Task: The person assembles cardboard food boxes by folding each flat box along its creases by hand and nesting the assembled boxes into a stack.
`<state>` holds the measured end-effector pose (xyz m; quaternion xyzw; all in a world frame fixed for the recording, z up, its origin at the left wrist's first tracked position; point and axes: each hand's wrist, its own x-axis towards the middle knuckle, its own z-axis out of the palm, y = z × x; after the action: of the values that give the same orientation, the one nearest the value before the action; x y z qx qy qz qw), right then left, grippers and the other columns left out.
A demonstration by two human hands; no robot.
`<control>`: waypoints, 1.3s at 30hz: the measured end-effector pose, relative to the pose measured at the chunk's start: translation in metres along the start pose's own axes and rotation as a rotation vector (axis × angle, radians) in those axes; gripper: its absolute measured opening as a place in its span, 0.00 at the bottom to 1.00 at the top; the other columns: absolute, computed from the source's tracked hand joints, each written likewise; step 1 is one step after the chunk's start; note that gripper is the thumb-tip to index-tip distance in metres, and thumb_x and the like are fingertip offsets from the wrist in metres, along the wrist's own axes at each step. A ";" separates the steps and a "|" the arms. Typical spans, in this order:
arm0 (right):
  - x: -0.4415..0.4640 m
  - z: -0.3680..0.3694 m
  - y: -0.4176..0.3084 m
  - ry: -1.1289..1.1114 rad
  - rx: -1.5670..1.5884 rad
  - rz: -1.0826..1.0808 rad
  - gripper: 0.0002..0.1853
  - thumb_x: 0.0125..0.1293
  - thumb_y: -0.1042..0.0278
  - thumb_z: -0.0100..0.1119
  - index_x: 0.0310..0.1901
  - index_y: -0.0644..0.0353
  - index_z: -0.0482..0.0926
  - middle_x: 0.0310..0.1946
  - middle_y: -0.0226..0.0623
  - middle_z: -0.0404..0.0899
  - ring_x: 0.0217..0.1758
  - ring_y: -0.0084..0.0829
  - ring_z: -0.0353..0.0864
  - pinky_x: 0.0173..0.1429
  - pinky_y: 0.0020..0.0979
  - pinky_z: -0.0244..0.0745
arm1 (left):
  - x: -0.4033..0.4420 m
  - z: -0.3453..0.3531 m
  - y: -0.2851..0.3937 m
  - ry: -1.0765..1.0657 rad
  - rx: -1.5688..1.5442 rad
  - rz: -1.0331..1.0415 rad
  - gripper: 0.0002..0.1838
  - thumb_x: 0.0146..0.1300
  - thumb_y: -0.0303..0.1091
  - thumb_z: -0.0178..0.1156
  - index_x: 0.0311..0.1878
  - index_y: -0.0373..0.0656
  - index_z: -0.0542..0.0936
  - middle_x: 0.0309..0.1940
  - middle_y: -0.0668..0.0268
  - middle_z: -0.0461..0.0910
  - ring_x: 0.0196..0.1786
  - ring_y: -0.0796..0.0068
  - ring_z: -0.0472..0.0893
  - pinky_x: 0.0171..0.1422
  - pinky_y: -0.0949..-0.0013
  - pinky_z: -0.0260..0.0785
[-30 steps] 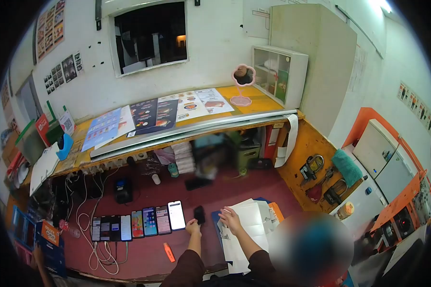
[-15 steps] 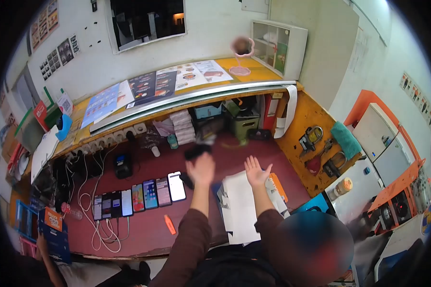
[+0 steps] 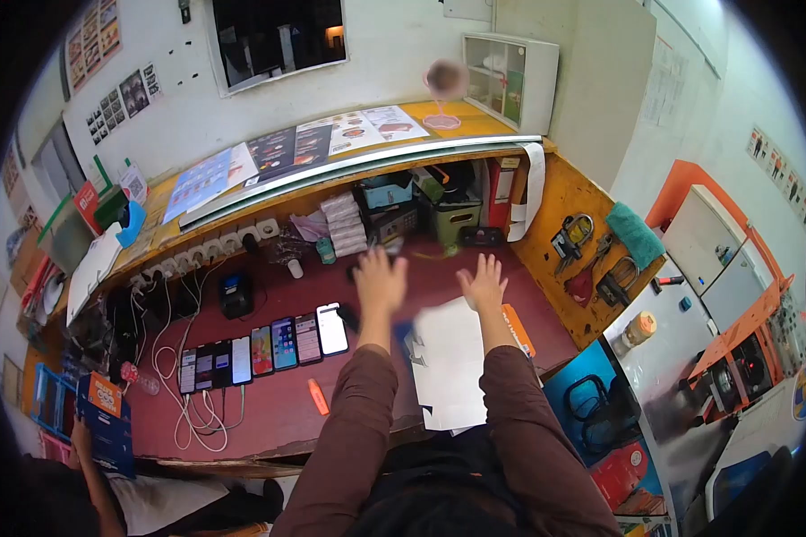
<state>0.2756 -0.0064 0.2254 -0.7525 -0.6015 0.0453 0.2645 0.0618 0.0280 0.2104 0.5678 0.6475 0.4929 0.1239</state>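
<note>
Head view: left hand point(image 3: 381, 285) and right hand point(image 3: 483, 285) are both raised in front of the body, side by side and apart, fingers spread wide and pointing toward the back of the bench point(image 3: 269, 434). Backs of the hands face the camera; slight blur, so contact with the bench surface cannot be told. The white paper sheets point(image 3: 452, 367) lie between the forearms, near the front edge, their far right part behind the right wrist. An orange card point(image 3: 518, 331) lies just right of that wrist. Left of the left wrist — a dark object point(image 3: 347, 318), partly hidden, identity unclear. Next to it runs a row of eight smartphones point(image 3: 284, 343), the rightmost with a bright white screen. White cables point(image 3: 188, 416) trail around the left end of the row. An orange highlighter point(image 3: 317, 396) lies in front of the phones, a black card terminal point(image 3: 235, 295) behind them. At lower left, a co-worker's hand point(image 3: 81, 440) is at a dark blue box point(image 3: 107, 438) with an orange panel.
</note>
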 end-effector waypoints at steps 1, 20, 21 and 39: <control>-0.002 -0.005 -0.002 0.001 -0.001 0.000 0.41 0.55 0.37 0.46 0.65 0.53 0.50 0.67 0.42 0.43 0.71 0.42 0.39 0.67 0.53 0.38 | -0.004 -0.005 0.006 0.078 0.596 0.415 0.31 0.61 0.54 0.41 0.60 0.39 0.63 0.61 0.53 0.59 0.64 0.55 0.58 0.68 0.56 0.43; -0.066 0.117 0.141 -0.163 -0.247 -0.408 0.36 0.57 0.40 0.44 0.63 0.54 0.56 0.67 0.43 0.45 0.71 0.38 0.37 0.67 0.55 0.24 | -0.220 0.041 -0.050 -0.706 0.334 0.600 0.34 0.56 0.53 0.51 0.61 0.42 0.62 0.64 0.55 0.54 0.67 0.54 0.52 0.67 0.53 0.44; -0.068 0.116 0.143 -0.176 -0.265 -0.408 0.36 0.57 0.39 0.44 0.63 0.54 0.56 0.66 0.44 0.46 0.71 0.39 0.38 0.68 0.54 0.25 | -0.220 0.039 -0.052 -0.699 0.292 0.598 0.31 0.56 0.51 0.52 0.60 0.43 0.64 0.63 0.56 0.55 0.66 0.55 0.53 0.67 0.53 0.45; -0.022 0.068 0.205 -0.155 -0.128 -1.050 0.34 0.50 0.40 0.55 0.50 0.60 0.70 0.53 0.49 0.64 0.63 0.44 0.56 0.66 0.54 0.39 | -0.326 0.010 0.026 -1.035 0.609 0.483 0.39 0.48 0.59 0.57 0.59 0.43 0.64 0.63 0.55 0.57 0.66 0.52 0.54 0.67 0.49 0.43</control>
<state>0.4240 -0.0314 0.0685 -0.3595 -0.9163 -0.0742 0.1598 0.1905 -0.2497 0.0957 0.8715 0.4688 -0.0365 0.1390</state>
